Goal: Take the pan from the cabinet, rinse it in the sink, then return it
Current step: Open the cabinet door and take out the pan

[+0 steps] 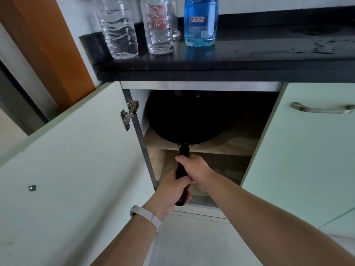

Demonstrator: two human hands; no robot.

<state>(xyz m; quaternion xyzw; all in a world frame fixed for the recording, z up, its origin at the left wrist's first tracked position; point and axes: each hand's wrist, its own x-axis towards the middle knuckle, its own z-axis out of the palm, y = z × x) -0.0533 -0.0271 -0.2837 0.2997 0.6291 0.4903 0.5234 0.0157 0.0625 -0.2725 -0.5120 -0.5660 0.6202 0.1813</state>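
Two hands: left hand (169,191) clenched low on the handle (181,169); right hand (196,169) clenched just above it.
Handle: black, stiff, long; the right place to hold.
Pan (184,120): wide, dark, likely heavy and front-loaded; its bowl sits over the front edge of the upper shelf (226,145) in the cabinet.
Door (76,150): swung open on the left.
Table (249,54): wet patches toward the right; bottles (119,31) near the left corner.

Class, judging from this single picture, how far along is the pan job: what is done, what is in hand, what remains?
Done: the cabinet door stands open. In hand: left hand and right hand grip the handle of the pan, which sits at the shelf. Taking out or returning: cannot tell. No sink is in view.
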